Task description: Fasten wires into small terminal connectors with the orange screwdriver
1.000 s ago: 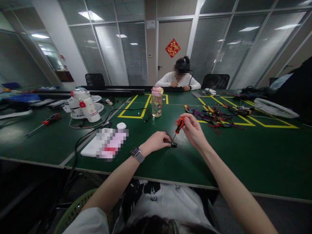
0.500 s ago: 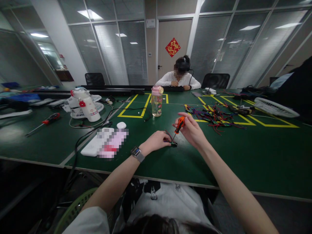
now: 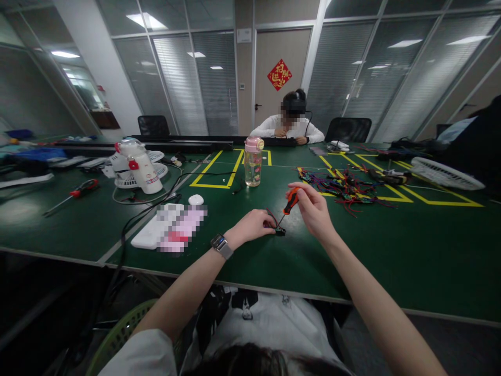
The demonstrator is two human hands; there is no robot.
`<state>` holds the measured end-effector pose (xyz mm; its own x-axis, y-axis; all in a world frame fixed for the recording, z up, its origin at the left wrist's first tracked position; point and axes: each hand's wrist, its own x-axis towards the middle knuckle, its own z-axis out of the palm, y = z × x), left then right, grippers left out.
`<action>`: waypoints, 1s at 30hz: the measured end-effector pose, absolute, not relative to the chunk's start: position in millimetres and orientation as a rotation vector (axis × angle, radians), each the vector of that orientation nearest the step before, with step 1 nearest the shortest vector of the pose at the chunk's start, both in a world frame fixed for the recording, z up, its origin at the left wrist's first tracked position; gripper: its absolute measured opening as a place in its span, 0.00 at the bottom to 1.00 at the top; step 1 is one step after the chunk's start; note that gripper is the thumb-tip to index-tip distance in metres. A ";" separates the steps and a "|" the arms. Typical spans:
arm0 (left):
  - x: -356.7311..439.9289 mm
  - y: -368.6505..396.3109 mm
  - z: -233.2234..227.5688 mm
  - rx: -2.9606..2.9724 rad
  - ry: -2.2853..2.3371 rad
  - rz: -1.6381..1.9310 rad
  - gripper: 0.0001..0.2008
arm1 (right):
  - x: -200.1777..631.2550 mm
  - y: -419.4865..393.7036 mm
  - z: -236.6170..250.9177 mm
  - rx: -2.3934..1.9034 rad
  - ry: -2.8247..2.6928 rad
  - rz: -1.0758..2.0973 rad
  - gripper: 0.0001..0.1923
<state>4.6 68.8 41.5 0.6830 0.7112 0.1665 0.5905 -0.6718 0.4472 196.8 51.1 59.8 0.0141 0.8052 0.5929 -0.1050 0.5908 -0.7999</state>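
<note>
My left hand (image 3: 259,225) is closed at the edge of a small circuit board with wires (image 3: 281,231), pressing it to the green table (image 3: 250,263). The fingertips partly hide the wires. Above and to the right, my right hand (image 3: 313,209) grips an orange and black screwdriver (image 3: 290,201) by its handle. The screwdriver is tilted, its shaft slanting down to the left, and the tip meets the board or comes very near it; I cannot tell which.
A pink-lidded bottle (image 3: 253,164) stands beyond my hands. Right of it lies a heap of wired boards (image 3: 344,186). Leftward are a white bottle (image 3: 144,172), a white power bank (image 3: 151,235), a white earbud case (image 3: 195,200) and a red-handled screwdriver (image 3: 84,189). A person (image 3: 287,122) sits opposite.
The screwdriver and my right hand have barely shifted, the handle leaning slightly more to the right. My left hand stays on the board. The whole view has moved a little.
</note>
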 end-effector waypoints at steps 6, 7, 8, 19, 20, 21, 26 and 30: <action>4.5 67.8 43.2 2.538 1.029 0.456 0.06 | 194.9 47.2 63.4 -0.573 -1.416 0.810 0.12; 4.5 68.0 42.8 2.536 1.023 0.457 0.07 | 194.4 47.2 62.6 -0.565 -1.398 0.815 0.11; 4.4 68.3 42.3 2.534 1.018 0.460 0.07 | 194.2 47.3 61.5 -0.572 -1.390 0.820 0.11; 4.7 66.8 42.9 2.555 1.016 0.477 0.06 | 194.9 48.8 64.0 -0.570 -1.355 0.873 0.11; 5.0 67.0 42.5 2.554 1.011 0.483 0.06 | 193.3 48.0 64.7 -0.551 -1.342 0.895 0.11; 5.2 67.3 42.0 2.551 1.004 0.490 0.06 | 191.7 47.1 65.2 -0.536 -1.329 0.914 0.11; 5.9 69.3 38.8 2.529 0.987 0.491 0.06 | 188.6 46.0 63.8 -0.549 -1.300 0.861 0.12; 5.4 69.5 38.1 2.529 0.997 0.494 0.06 | 189.9 47.5 62.8 -0.606 -1.301 0.905 0.15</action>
<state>5.4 69.5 38.1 0.6873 0.7031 0.1824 0.5710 -0.6782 0.4626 189.9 47.5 62.8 0.0178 0.8374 0.5463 -0.2208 0.5362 -0.8147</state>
